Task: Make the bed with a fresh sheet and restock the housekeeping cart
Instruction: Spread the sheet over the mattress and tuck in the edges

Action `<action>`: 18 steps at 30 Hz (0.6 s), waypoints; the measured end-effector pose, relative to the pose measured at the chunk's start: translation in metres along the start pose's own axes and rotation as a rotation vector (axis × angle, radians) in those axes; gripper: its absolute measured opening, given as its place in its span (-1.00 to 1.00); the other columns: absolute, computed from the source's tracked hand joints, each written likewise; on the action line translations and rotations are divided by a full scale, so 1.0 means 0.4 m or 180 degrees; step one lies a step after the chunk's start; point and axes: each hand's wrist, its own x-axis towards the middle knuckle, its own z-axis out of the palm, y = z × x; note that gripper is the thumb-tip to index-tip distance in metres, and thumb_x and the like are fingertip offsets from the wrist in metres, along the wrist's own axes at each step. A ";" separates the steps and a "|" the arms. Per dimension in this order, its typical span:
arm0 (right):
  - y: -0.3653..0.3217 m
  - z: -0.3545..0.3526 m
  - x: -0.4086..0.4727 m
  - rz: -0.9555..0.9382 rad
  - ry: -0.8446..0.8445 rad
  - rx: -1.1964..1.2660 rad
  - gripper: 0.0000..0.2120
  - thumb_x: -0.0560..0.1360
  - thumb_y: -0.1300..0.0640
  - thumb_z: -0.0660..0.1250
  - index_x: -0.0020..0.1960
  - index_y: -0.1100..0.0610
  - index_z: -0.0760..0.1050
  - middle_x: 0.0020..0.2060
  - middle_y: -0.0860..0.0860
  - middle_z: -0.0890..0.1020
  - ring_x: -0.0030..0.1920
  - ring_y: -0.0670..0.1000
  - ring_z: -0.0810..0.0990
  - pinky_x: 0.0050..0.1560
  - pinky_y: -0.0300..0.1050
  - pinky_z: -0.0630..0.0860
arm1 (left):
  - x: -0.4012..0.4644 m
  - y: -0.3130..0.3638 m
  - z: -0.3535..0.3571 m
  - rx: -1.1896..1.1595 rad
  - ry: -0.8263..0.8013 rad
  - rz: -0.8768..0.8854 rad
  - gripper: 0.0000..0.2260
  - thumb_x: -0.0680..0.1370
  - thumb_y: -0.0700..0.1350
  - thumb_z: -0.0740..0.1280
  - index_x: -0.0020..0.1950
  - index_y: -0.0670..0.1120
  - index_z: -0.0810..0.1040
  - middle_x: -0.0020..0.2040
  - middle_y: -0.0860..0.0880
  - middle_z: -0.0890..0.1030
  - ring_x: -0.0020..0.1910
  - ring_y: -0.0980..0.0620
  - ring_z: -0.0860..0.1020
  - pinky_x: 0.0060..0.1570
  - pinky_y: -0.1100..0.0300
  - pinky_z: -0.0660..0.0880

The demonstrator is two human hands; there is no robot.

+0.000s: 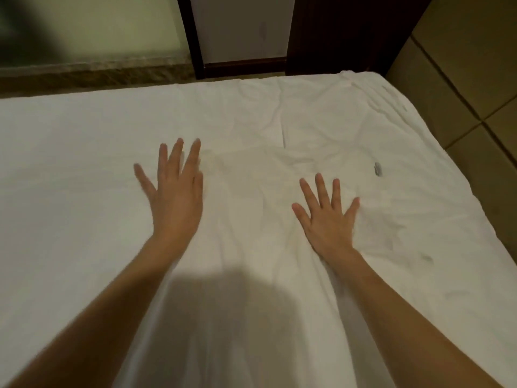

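A white sheet (84, 169) covers the bed and fills most of the view. It lies smooth on the left and creased in the middle and toward the far right corner. My left hand (176, 197) is spread flat on the sheet left of centre, fingers straight and slightly blurred. My right hand (328, 219) presses flat on the wrinkled part right of centre, fingers fanned out. A small grey mark (378, 169) shows on the sheet beyond my right hand. No housekeeping cart is in view.
Beyond the far bed edge runs a stone ledge (92, 70) under a pale glass panel, beside a dark wooden door frame (195, 51). Tan floor tiles (475, 79) lie to the right of the bed.
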 end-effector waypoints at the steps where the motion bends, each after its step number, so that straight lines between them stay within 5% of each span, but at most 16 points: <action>1: 0.004 0.008 0.006 -0.0009 -0.0012 -0.0002 -0.49 0.55 -0.28 -0.24 0.41 -0.26 -0.41 0.50 -0.15 -0.31 0.49 0.03 -0.38 0.41 0.35 -0.29 | -0.061 -0.010 -0.007 0.0053 -0.0137 0.0018 -0.57 0.68 0.01 -0.07 0.56 0.12 -0.02 0.57 -0.02 0.04 0.55 -0.03 -0.09 0.38 -0.25 -0.30; 6: -0.009 -0.030 -0.017 -0.0047 -0.0173 0.0287 -0.46 0.59 -0.25 -0.21 0.49 -0.20 -0.32 0.51 -0.10 -0.30 0.50 0.03 -0.36 0.41 0.34 -0.29 | -0.342 -0.083 -0.046 0.0415 -0.0694 0.0109 -0.54 0.62 0.04 -0.04 0.54 0.05 0.12 0.54 -0.12 0.17 0.52 -0.17 0.10 0.32 -0.42 -0.06; 9: -0.040 -0.041 -0.191 -0.0106 0.0079 0.0641 -0.46 0.57 -0.26 -0.24 0.50 -0.17 -0.25 0.51 -0.10 -0.26 0.50 0.00 -0.33 0.41 0.29 -0.31 | -0.467 -0.095 -0.109 -0.0027 -0.0861 -0.0494 -0.54 0.60 0.12 -0.08 0.52 0.20 0.04 0.55 -0.03 0.15 0.53 -0.05 0.02 0.35 -0.36 -0.13; 13: -0.005 0.046 -0.496 -0.0070 0.0401 0.0457 -0.49 0.59 -0.21 -0.23 0.52 -0.14 -0.08 0.51 -0.03 0.01 0.51 0.00 -0.11 0.40 0.20 -0.23 | -0.612 -0.100 -0.158 -0.0038 -0.1244 -0.0572 -0.53 0.59 0.14 -0.11 0.52 0.27 -0.03 0.54 0.03 0.13 0.52 0.00 0.02 0.37 -0.26 -0.14; 16: 0.079 0.096 -0.551 -0.0048 0.0096 -0.0040 -0.49 0.63 -0.17 -0.26 0.52 -0.05 0.05 0.49 0.06 0.22 0.49 0.06 0.05 0.39 0.24 -0.01 | -0.630 -0.122 -0.129 0.0295 -0.1783 -0.0480 -0.49 0.56 0.22 -0.23 0.53 0.23 -0.10 0.57 0.01 0.03 0.54 -0.01 -0.02 0.39 -0.32 -0.13; 18: 0.096 0.089 -0.547 -0.0111 -0.0117 -0.0189 -0.47 0.62 -0.18 -0.29 0.53 -0.05 0.00 0.50 0.04 0.18 0.51 0.03 0.02 0.42 0.18 -0.06 | -0.613 -0.113 -0.113 0.0238 -0.1917 -0.0743 -0.52 0.61 0.21 -0.18 0.53 0.21 -0.14 0.58 0.03 -0.11 0.55 -0.03 -0.14 0.40 -0.32 -0.23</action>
